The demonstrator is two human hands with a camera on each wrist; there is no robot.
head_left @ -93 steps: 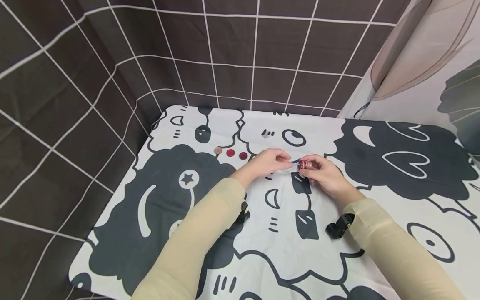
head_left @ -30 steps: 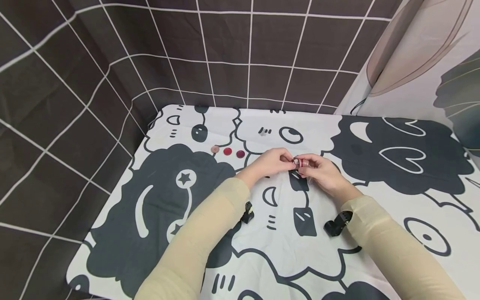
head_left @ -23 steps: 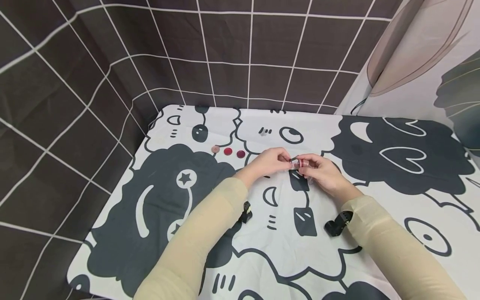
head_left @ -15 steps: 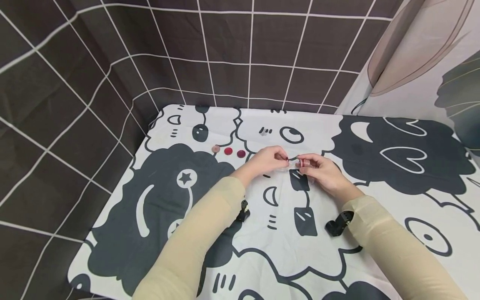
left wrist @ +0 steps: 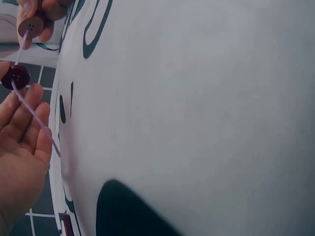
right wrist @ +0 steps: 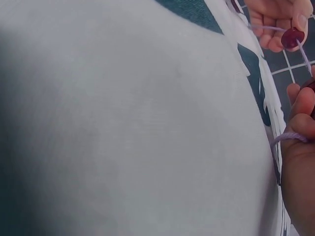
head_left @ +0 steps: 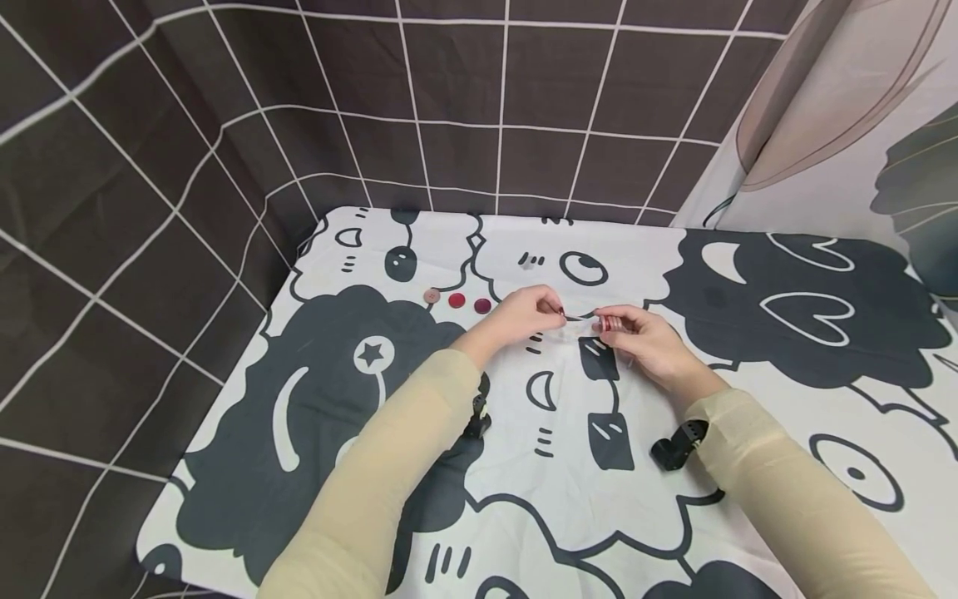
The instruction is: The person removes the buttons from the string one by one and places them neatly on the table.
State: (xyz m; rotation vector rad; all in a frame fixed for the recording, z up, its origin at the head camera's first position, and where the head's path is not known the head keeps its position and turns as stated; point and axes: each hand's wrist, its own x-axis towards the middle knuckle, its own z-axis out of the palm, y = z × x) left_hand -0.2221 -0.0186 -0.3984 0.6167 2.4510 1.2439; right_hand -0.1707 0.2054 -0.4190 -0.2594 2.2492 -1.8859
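My left hand [head_left: 524, 316] pinches a dark red button [left wrist: 15, 77] between thumb and fingers. A thin lilac cord [left wrist: 37, 115] runs through that button and on to the right hand. My right hand [head_left: 651, 348] grips a short stack of red and pinkish buttons [head_left: 610, 324], held edge to edge, a little to the right of the left hand. The left wrist view shows a brownish four-hole button [left wrist: 30, 27] at the near end of this stack, the cord coming out of it. In the right wrist view the cord also loops over the right hand.
Three loose buttons lie in a row left of the hands: a pink one [head_left: 432, 296], a red one [head_left: 457, 299] and a dark red one [head_left: 482, 306]. A black-and-white cartoon cloth [head_left: 539, 516] covers the table. Dark gridded fabric [head_left: 449, 91] hangs behind.
The hands were together at the stack about a second ago. Since then my left hand has drawn away to the left with the dark red button, and the right hand has hardly moved.
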